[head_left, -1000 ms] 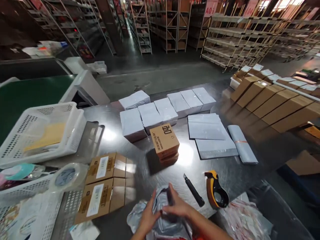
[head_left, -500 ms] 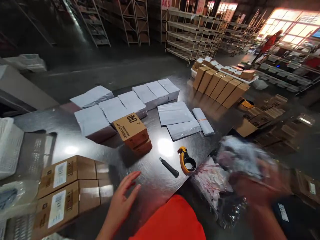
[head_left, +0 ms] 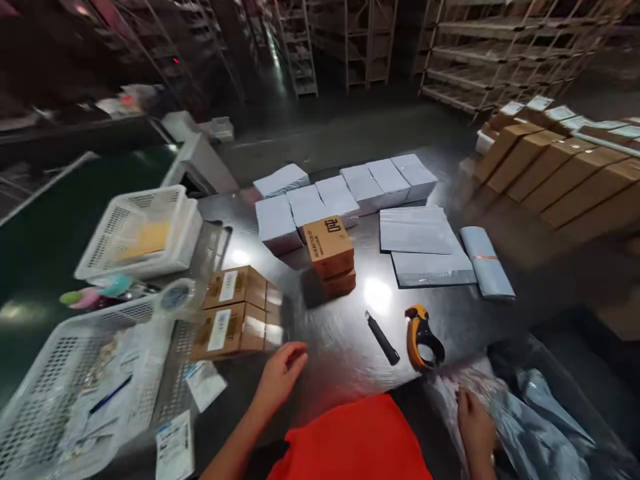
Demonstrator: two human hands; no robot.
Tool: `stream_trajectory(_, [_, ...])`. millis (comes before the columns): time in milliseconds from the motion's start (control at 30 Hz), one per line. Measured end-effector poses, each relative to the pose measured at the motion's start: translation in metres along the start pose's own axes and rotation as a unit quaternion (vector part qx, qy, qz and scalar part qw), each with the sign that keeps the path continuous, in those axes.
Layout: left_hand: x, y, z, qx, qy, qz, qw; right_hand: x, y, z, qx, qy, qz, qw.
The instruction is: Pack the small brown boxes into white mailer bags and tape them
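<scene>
My left hand is over the metal table, its fingers loosely bent, thumb apart, nothing held. Just left of it lie two brown cartons with white labels. My right hand is closed on a crumpled clear plastic bag at the table's right edge; its fingertips are partly hidden. Between the hands lie a black utility knife and a yellow-and-black tape dispenser. Farther back, small brown boxes are stacked on the table, beside a row of white-wrapped parcels.
Flat grey mailer bags and a banded roll of mailers lie at the right. Brown cartons stand in a row behind. White plastic baskets are at the left. Shelving stands beyond the table.
My view has swung left, bringing the baskets into sight. My right hand, blurred with grey plastic before, is now lower, on the clear bag. My left hand's fingers have curled in.
</scene>
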State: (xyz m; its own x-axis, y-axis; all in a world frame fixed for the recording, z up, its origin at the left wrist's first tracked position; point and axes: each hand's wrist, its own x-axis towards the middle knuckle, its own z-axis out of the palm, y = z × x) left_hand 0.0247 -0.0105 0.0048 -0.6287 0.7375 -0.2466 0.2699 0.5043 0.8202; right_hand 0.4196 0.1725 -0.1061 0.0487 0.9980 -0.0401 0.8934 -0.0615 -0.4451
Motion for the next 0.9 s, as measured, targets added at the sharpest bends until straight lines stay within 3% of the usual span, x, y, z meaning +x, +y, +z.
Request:
stream_trajectory(67, [0.004,-0.015,-0.017,0.056,0.081,-0.006,0.995,0.022,-0.023,0.005,0.029,0.043,-0.020,0.998])
stream_trajectory(167, [0.010,-0.041,-0.050,0.118,0.184,-0.024,0.975,0.047,-0.082,-0.005,0.103,0.069,-0.079,0.989])
stream_trajectory(267, [0.015,-0.063,-0.080,0.139,0.259,-0.047,0.955,0.055,-0.162,-0.013,0.196,0.034,-0.172,0.965])
stream_trajectory(333, [0.017,-0.072,-0.088,0.130,0.291,-0.055,0.946,0.054,-0.226,-0.010,0.235,0.006,-0.258,0.937])
stream_trajectory(400, [0.018,-0.075,-0.083,0.102,0.303,-0.045,0.946,0.051,-0.294,-0.002,0.230,-0.024,-0.348,0.909])
stream_trajectory(467, [0.018,-0.073,-0.068,0.067,0.300,-0.023,0.951,0.049,-0.364,0.008,0.154,-0.052,-0.404,0.900])
stream_trajectory(533, [0.016,-0.068,-0.049,0.036,0.276,-0.003,0.960,0.051,-0.428,0.018,0.041,-0.062,-0.407,0.911])
stream_trajectory(600, [0.010,-0.064,-0.033,0.008,0.248,0.003,0.969,0.058,-0.475,0.027,-0.065,-0.090,-0.374,0.921])
stream_trajectory(667, [0.001,-0.067,-0.023,-0.018,0.228,0.004,0.973,0.068,-0.503,0.036,-0.145,-0.147,-0.306,0.929])
stream_trajectory(767, [-0.017,-0.084,-0.022,-0.043,0.235,-0.018,0.971,0.080,-0.513,0.046,-0.183,-0.186,-0.238,0.935])
stream_trajectory(900, [-0.040,-0.117,-0.034,-0.055,0.255,-0.070,0.963,0.076,-0.493,0.039,-0.111,-0.097,-0.340,0.929])
